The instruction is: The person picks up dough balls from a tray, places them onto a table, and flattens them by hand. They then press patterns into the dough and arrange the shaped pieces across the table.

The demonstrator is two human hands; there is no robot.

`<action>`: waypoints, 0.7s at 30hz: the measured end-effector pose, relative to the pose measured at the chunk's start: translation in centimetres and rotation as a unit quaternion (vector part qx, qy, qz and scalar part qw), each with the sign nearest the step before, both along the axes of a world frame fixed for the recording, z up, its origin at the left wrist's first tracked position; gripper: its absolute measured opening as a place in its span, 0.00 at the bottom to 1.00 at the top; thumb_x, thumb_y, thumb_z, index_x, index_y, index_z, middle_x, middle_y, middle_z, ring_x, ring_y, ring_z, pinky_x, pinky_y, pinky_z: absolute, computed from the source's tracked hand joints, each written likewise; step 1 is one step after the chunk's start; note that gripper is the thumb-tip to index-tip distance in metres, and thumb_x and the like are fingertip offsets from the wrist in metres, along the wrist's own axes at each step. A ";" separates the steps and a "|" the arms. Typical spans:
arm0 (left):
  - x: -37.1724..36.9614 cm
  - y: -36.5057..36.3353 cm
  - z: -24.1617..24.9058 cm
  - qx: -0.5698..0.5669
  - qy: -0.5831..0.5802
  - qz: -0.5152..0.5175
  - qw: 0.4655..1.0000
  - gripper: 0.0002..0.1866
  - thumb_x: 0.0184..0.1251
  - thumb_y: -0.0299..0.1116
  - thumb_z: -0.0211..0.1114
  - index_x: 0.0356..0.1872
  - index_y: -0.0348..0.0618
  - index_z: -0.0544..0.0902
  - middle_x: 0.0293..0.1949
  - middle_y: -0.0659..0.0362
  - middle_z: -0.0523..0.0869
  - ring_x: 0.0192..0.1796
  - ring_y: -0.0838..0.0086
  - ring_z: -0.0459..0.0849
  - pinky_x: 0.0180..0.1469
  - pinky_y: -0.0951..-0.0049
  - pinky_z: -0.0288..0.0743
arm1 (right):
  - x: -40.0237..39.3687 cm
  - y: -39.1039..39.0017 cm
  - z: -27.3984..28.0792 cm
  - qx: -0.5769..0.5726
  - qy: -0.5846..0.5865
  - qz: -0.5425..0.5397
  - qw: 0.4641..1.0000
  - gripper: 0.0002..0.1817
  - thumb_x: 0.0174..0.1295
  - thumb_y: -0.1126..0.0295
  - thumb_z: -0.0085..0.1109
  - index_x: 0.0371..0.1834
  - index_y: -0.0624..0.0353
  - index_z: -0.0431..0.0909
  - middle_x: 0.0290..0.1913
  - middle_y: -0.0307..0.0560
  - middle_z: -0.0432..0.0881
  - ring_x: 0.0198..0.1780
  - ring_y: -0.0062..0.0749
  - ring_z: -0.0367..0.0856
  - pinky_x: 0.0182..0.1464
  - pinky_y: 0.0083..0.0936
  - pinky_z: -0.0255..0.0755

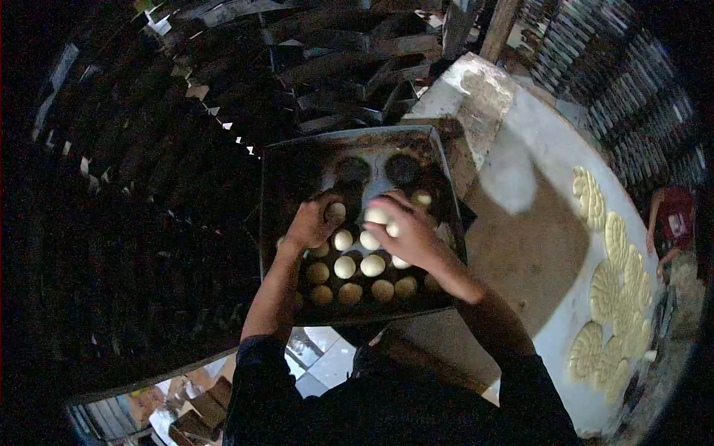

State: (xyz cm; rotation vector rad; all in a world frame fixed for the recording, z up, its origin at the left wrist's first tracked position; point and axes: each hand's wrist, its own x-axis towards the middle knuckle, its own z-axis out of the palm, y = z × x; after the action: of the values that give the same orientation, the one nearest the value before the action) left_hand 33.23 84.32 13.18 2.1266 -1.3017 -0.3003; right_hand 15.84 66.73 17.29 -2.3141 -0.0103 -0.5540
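A dark metal baking tray (pixel 277 160) lies in front of me with several pale round dough balls (pixel 344 266) set in rows on its near half. My left hand (pixel 312 221) reaches over the tray and pinches one dough ball (pixel 337 211) at its fingertips. My right hand (pixel 407 232) hovers beside it, curled around two or three dough balls (pixel 375 216). The far half of the tray shows two dark round marks (pixel 402 169) and no dough.
A floured work table (pixel 535 149) curves along the right, with several stacks of ridged flat dough pieces (pixel 616 290) near its edge. Another person in red (pixel 673 223) is at the far right. Stacked dark trays (pixel 335 59) fill the racks behind. Tiled floor (pixel 327 357) shows below.
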 end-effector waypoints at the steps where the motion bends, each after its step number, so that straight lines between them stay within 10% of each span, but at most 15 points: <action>1: -0.3 -0.1 0.4 0.000 0.011 -0.008 1.000 0.24 0.57 0.33 0.69 0.56 0.41 0.77 0.44 0.44 0.85 0.47 0.50 0.84 0.52 0.57 0.77 | 1.8 -0.1 -1.8 -0.020 0.030 0.018 0.999 0.20 0.58 0.65 0.66 0.50 0.61 0.75 0.49 0.53 0.78 0.50 0.47 0.79 0.52 0.36 0.74; 5: -1.4 -1.3 5.1 0.165 0.120 0.007 0.979 0.25 0.65 0.45 0.64 0.59 0.43 0.76 0.54 0.44 0.81 0.56 0.52 0.80 0.60 0.57 0.72 | -2.3 -2.1 -1.3 -0.115 -0.022 0.003 0.993 0.16 0.57 0.66 0.65 0.46 0.61 0.77 0.51 0.52 0.78 0.56 0.50 0.76 0.57 0.40 0.71; 8: -2.6 -4.1 6.6 0.198 -0.091 -0.005 0.976 0.28 0.64 0.48 0.64 0.61 0.45 0.74 0.62 0.44 0.74 0.64 0.49 0.73 0.67 0.56 0.66 | -14.0 -6.4 -2.9 -0.021 -0.051 -0.224 0.973 0.14 0.56 0.61 0.63 0.39 0.60 0.79 0.41 0.53 0.81 0.46 0.51 0.78 0.57 0.43 0.69; 11: -7.5 -14.0 10.4 -0.013 -0.181 -0.095 0.979 0.29 0.61 0.45 0.68 0.61 0.45 0.74 0.60 0.46 0.75 0.60 0.51 0.76 0.63 0.58 0.70 | -27.2 -9.6 -6.3 0.002 -0.015 -0.470 0.883 0.13 0.58 0.60 0.61 0.33 0.59 0.78 0.33 0.52 0.80 0.40 0.49 0.77 0.48 0.42 0.70; 15: -20.0 -32.6 11.6 -0.063 0.015 -0.327 0.943 0.29 0.56 0.41 0.73 0.59 0.44 0.74 0.51 0.50 0.79 0.49 0.61 0.80 0.52 0.64 0.75 | -38.7 -9.8 -13.1 0.043 0.029 -0.581 0.812 0.12 0.59 0.60 0.58 0.29 0.58 0.75 0.28 0.51 0.76 0.34 0.49 0.75 0.41 0.43 0.67; 18: -26.6 -47.3 1.3 0.069 0.092 -0.375 0.920 0.32 0.56 0.48 0.73 0.59 0.44 0.75 0.51 0.53 0.81 0.50 0.64 0.80 0.54 0.63 0.74 | -46.5 -8.7 -16.5 -0.023 0.038 -0.579 0.814 0.09 0.54 0.68 0.61 0.28 0.62 0.74 0.28 0.51 0.73 0.30 0.45 0.71 0.37 0.39 0.67; 20: -29.8 -53.8 -7.7 0.071 0.487 -0.448 0.747 0.33 0.58 0.49 0.72 0.61 0.43 0.74 0.47 0.55 0.83 0.51 0.65 0.80 0.55 0.64 0.74 | -52.7 -7.9 -16.6 -0.113 0.094 -0.536 0.831 0.07 0.52 0.70 0.60 0.29 0.62 0.73 0.29 0.51 0.73 0.29 0.48 0.70 0.36 0.43 0.66; 21: -32.2 -56.7 -11.2 0.101 0.435 -0.377 0.811 0.31 0.63 0.41 0.68 0.65 0.41 0.69 0.49 0.55 0.83 0.51 0.68 0.80 0.51 0.67 0.75 | -55.6 -7.9 -17.1 -0.120 0.119 -0.538 0.826 0.06 0.52 0.71 0.59 0.29 0.60 0.73 0.29 0.51 0.73 0.29 0.47 0.70 0.36 0.42 0.65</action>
State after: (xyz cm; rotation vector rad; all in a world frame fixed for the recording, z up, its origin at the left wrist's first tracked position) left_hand 1.02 27.58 2.00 1.1680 -1.4503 -1.5833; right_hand -39.72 58.87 0.20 -2.4423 1.4956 -0.8068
